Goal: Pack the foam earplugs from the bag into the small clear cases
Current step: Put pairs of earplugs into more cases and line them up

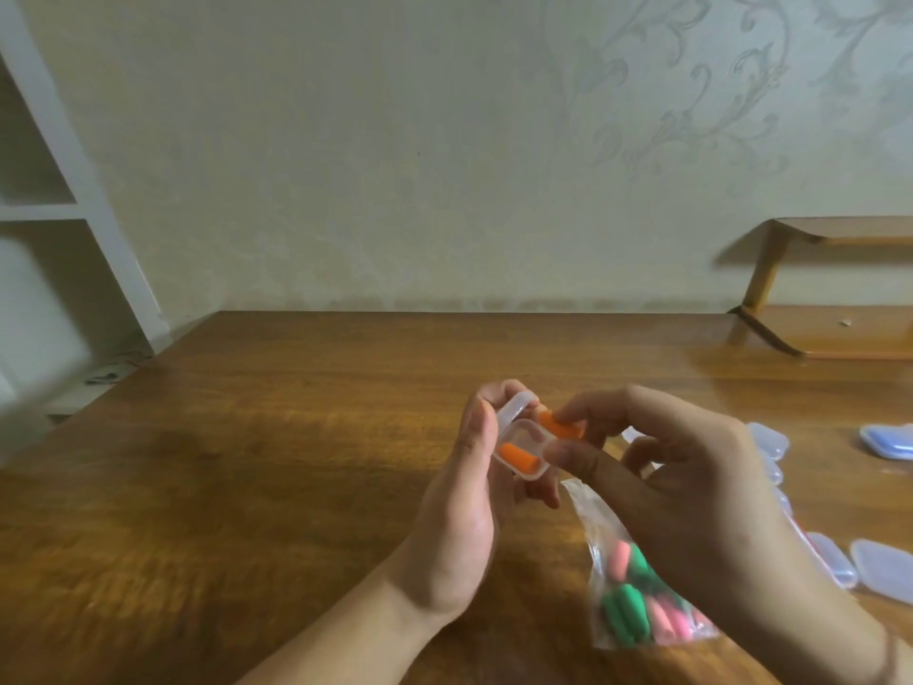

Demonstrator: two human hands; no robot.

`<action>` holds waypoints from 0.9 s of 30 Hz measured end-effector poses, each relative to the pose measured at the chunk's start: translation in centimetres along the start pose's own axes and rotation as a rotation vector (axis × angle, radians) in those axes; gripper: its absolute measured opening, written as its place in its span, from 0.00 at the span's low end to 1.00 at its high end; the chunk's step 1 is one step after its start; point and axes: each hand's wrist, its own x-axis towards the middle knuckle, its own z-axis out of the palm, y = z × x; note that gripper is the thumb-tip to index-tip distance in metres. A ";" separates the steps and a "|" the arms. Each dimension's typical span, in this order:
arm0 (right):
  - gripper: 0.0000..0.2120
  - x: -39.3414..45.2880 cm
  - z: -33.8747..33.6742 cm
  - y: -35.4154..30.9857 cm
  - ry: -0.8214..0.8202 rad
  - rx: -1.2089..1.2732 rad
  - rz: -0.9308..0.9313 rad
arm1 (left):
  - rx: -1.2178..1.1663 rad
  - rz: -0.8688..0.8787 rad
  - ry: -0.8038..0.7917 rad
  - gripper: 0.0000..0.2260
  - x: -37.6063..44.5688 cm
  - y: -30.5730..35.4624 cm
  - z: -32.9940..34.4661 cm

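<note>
My left hand grips a small clear case above the table, its lid swung open toward the far side. One orange earplug lies inside it. My right hand pinches a second orange earplug between thumb and forefinger at the case's right rim. Under my right wrist lies the clear bag on the table, holding several green and pink earplugs.
Several more clear cases lie on the wooden table to the right, partly hidden by my right hand; a bluish one sits farther back. A low wooden shelf stands at the back right, against the wall.
</note>
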 end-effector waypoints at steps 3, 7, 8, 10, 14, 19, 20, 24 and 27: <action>0.08 0.1 -0.1 0.2 -0.071 -0.002 -0.022 | 0.042 0.000 -0.009 0.25 0.1 -0.1 -0.2; 0.08 0.1 -0.2 0.6 -0.121 -0.041 -0.045 | 0.113 0.013 -0.016 0.29 0.1 -0.2 -0.4; 0.07 0.1 -0.1 0.6 -0.102 -0.043 -0.045 | 0.126 0.012 -0.018 0.29 0.1 -0.3 -0.4; 0.06 -0.2 0.3 0.4 -0.026 -0.006 -0.020 | 0.123 0.002 -0.022 0.30 0.1 -0.3 -0.4; 0.04 -0.6 1.1 -0.1 0.089 0.085 0.014 | 0.141 -0.013 -0.041 0.27 0.0 -0.3 -0.2; 0.05 -0.6 1.5 -0.2 0.082 0.116 0.005 | 0.146 -0.012 -0.042 0.28 0.0 -0.2 -0.2; 0.04 -0.5 1.4 -0.2 0.093 0.112 0.004 | 0.144 -0.010 -0.043 0.28 0.0 -0.1 -0.2; 0.02 -0.6 1.5 0.0 0.119 0.204 0.064 | 0.192 0.055 -0.025 0.29 -0.1 -0.2 -0.1; 0.05 -0.7 1.4 0.2 0.149 0.369 0.104 | 0.281 0.127 0.056 0.32 0.0 -0.2 -0.3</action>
